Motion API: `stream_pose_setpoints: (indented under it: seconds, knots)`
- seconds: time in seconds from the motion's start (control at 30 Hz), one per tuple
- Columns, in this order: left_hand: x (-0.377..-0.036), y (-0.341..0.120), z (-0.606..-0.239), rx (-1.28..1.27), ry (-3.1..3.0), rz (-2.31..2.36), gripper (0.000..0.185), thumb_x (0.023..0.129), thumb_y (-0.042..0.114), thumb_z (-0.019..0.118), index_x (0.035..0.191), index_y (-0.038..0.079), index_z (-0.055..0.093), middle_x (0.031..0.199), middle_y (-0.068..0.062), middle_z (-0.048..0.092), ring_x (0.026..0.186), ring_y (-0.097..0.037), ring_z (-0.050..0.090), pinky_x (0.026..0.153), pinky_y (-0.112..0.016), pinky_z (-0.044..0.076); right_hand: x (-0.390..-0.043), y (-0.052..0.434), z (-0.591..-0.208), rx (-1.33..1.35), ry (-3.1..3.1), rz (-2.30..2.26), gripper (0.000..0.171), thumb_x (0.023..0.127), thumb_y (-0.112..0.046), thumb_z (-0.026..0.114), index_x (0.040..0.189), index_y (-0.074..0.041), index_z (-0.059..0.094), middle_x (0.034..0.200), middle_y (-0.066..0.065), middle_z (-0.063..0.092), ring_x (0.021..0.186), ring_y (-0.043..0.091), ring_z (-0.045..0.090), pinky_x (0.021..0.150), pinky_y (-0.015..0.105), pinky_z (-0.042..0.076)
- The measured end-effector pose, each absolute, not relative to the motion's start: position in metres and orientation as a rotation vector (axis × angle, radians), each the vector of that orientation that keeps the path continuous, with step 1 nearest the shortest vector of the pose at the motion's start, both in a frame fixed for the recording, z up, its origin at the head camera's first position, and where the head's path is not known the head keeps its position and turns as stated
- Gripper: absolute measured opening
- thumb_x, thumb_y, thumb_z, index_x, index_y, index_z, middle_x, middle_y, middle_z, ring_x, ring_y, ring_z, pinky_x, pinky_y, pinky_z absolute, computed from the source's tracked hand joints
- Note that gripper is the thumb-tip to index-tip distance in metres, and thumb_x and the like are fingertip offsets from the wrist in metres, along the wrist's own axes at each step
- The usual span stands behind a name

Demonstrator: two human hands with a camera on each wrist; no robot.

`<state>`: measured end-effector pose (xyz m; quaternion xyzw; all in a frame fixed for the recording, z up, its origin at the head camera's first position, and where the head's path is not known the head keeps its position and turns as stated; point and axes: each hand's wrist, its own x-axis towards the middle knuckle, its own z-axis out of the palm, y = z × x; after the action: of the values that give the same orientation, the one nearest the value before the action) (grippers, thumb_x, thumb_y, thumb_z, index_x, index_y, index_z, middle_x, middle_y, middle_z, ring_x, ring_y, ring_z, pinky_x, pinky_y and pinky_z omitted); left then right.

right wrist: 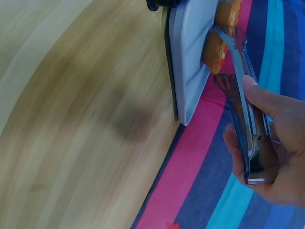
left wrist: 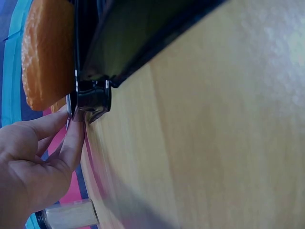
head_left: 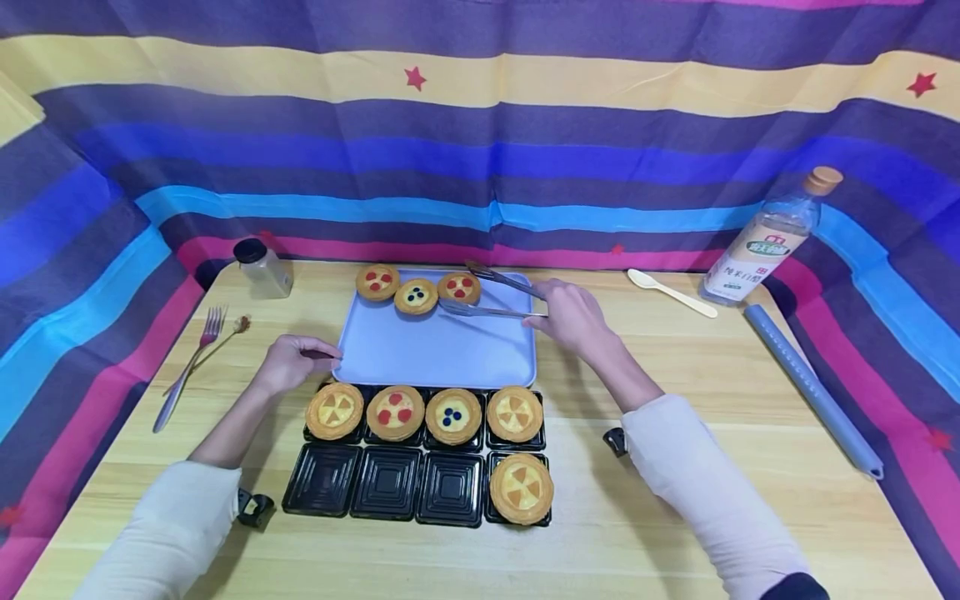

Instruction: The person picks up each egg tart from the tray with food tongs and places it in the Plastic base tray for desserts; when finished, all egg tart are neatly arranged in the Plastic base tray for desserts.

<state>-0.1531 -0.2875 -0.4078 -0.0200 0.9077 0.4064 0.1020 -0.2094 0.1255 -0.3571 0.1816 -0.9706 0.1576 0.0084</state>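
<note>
My right hand holds metal tongs over the right half of a pale blue tray. The tongs' arms are spread, with their tips right at an egg tart with red topping. Beside it on the tray lie a blueberry-topped tart and another red-topped tart. At the tray's left edge, my left hand pinches the rim between thumb and fingers. In the right wrist view the tongs lie across the palm, the thumb on one arm.
Two rows of black plastic boxes stand before the tray; several hold tarts. Left are a fork, a thin stick-like utensil and a black-lidded jar. Right are a cream spoon, a vinegar bottle and a grey bar.
</note>
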Motion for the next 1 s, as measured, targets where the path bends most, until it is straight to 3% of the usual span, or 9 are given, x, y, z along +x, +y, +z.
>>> stream_pose_setpoints:
  seconds: [1.0]
  knots:
    - [-0.153, -0.287, -0.408, -0.083, 2.654, 1.233, 0.025, 0.084, 0.009, 0.07, 0.107, -0.002, 0.069, 0.103, -0.019, 0.071, 0.077, -0.002, 0.062, 0.07, -0.019, 0.052, -0.2, 0.125, -0.352, 0.556, -2.997, 0.486, 0.056, 0.081, -0.034, 0.074, 0.127, -0.005, 0.058, 0.124, 0.014, 0.063, 0.102, 0.032, 0.065, 0.083, 0.043, 0.053]
